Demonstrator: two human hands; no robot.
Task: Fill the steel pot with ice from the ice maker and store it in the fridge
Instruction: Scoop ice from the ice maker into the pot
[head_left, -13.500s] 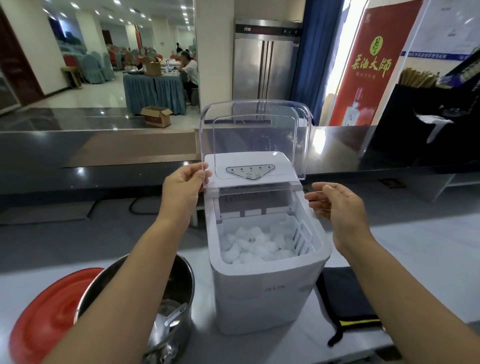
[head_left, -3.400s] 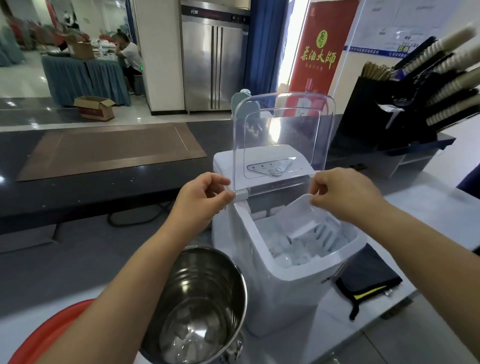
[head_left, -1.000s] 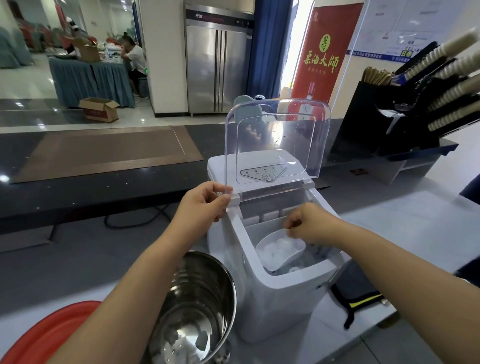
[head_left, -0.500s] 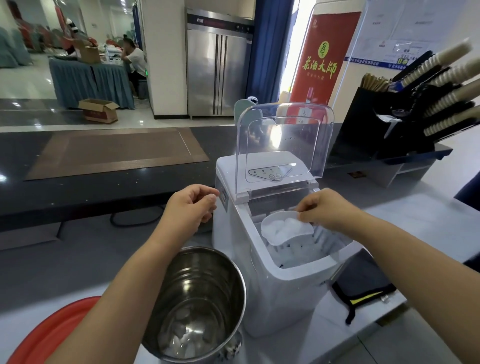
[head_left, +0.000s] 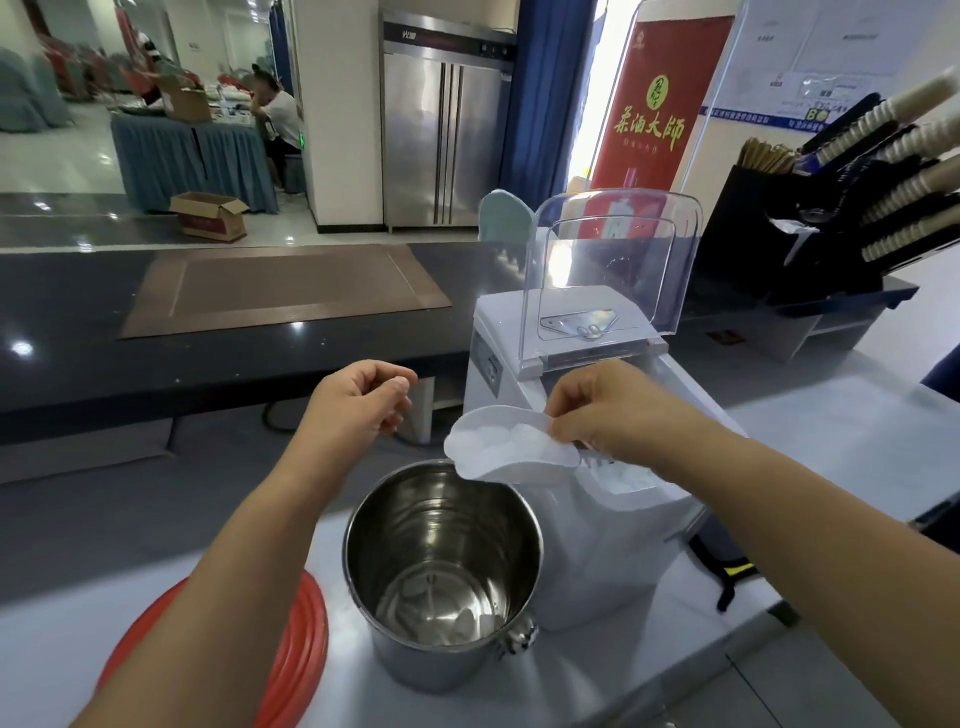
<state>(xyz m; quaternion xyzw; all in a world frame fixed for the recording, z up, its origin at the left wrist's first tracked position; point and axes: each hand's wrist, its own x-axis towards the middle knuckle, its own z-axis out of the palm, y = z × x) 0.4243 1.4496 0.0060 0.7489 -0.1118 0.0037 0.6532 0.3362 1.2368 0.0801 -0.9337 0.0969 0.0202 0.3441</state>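
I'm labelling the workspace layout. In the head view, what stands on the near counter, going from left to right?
Red round tray → steel pot → ice maker → black cloth.

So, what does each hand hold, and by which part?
The right hand pinches the scoop by its rear end, over the pot's rim. The left hand holds nothing.

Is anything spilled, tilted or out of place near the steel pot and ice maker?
Nothing stands out. The shiny steel pot stands upright beside the white ice maker; the right hand holds a white plastic ice scoop over its rim.
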